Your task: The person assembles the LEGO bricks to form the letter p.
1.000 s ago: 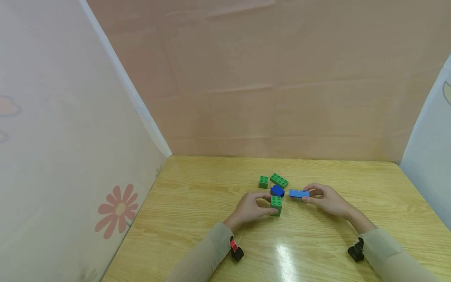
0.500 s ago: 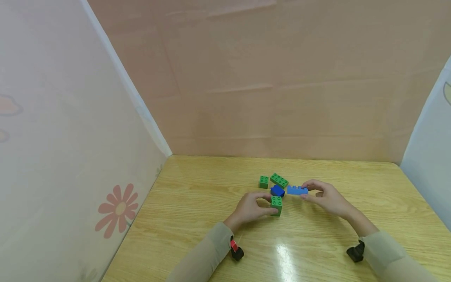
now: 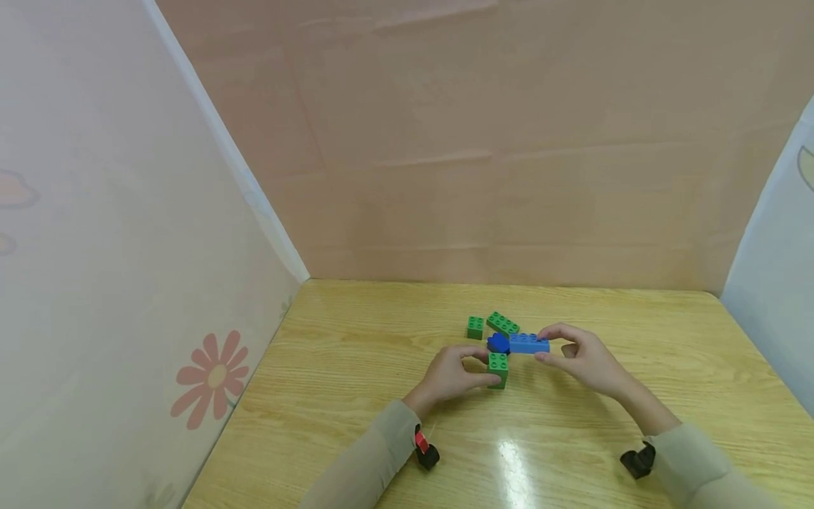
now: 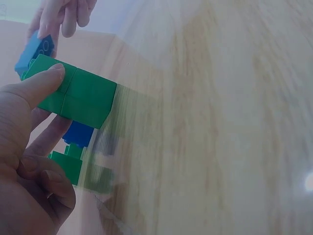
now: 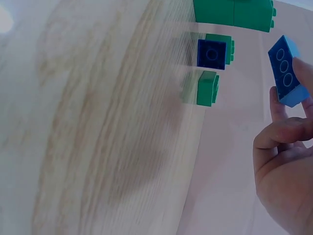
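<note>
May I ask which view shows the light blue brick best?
The right wrist view: the light blue brick appears largest there, underside rings visible. Head shows its studs, but small; left wrist shows it partly hidden.

No lettering, label, brand or number can be read in any view. The visible sides of the green stack (image 4: 80, 95) and the light-blue brick (image 3: 526, 347) look plain — any mark on the studs is too small to tell. The red tag (image 3: 422, 442) on the left wrist is likewise too small — nothing on it is legible.
</note>
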{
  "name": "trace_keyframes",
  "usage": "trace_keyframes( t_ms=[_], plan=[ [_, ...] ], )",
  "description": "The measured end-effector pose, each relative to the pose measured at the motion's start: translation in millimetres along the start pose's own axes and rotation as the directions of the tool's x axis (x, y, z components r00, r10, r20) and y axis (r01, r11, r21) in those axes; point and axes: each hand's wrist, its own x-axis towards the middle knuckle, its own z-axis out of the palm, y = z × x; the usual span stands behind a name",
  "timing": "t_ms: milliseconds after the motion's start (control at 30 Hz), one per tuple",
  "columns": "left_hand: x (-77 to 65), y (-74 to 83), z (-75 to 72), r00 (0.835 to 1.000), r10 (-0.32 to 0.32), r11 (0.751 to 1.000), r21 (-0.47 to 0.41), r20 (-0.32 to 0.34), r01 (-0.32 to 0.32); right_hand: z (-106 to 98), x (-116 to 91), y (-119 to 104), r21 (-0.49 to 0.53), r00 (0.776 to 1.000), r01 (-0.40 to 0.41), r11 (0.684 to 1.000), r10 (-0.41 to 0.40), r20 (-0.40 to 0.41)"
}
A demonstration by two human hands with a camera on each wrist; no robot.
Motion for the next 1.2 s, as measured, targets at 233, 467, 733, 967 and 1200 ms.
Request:
trace_keyframes(
  t_ms=[233, 467, 733, 967, 1200],
  plan=[
    [-0.1, -0.6, 0.1, 1.0, 0.005, 1.0, -0.004, 0.003, -0.005, 10.1, -2.1, 2.0, 0.02, 0.998, 0.063, 0.998, -0.062, -0.022],
    [0.2, 0.3, 0.2, 1.0, -0.016, 1.0, 0.001, 0.007, 0.016, 23.1, -2.7, 4.0, 0.02, 0.989, 0.138, 0.99, -0.137, -0.049],
    [0.6, -0.7, 0.7, 1.0, -0.001, 1.0, 0.015, 0.002, 0.001, 32.4, -1.1, 8.5, -0.001, 0.976, 0.208, 0.978, -0.207, -0.065],
    [1.1, -0.5, 0.6, 1.0, 0.011, 1.0, 0.022, 0.002, -0.011, 36.8, -0.3, 9.6, -0.001, 0.964, 0.256, 0.967, -0.255, -0.075],
    [1.3, -1.2, 0.9, 1.0, 0.019, 1.0, 0.024, 0.005, -0.02, 39.6, 1.5, 13.9, -0.031, 0.956, 0.278, 0.96, -0.28, -0.089]
  ],
)
